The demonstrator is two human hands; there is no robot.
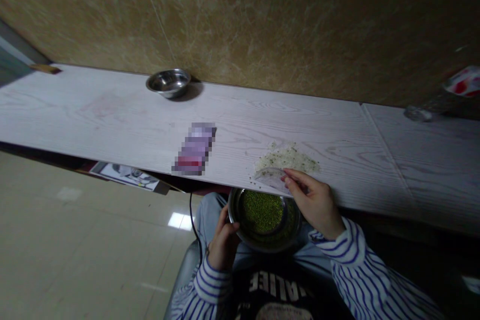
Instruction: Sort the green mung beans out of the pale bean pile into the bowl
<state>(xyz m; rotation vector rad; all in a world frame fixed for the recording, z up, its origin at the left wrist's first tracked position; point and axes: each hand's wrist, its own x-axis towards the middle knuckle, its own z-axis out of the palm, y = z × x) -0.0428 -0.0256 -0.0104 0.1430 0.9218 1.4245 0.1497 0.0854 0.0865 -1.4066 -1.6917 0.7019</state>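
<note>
On my lap, below the front edge of the table, is a metal bowl (264,246) with green beans (261,211) in it. My left hand (225,239) grips its left rim, thumb on top and fingers around the outside. Above the bowl, at the table edge, my right hand (315,204) pinches a thin, see-through curved piece (269,175) that looks like plastic. That piece rests against the near side of a loose pile of whitish grains (287,156) mixed with green bits. A few dark specks lie beside the pile.
A second metal bowl (168,84) stands by the wall on the white wood-grain table (112,125). A blurred-out flat purple item (195,147) lies left of the grains. At the far right lies a clear bottle (431,107) with a red-and-white label. Papers (127,175) stick out under the table.
</note>
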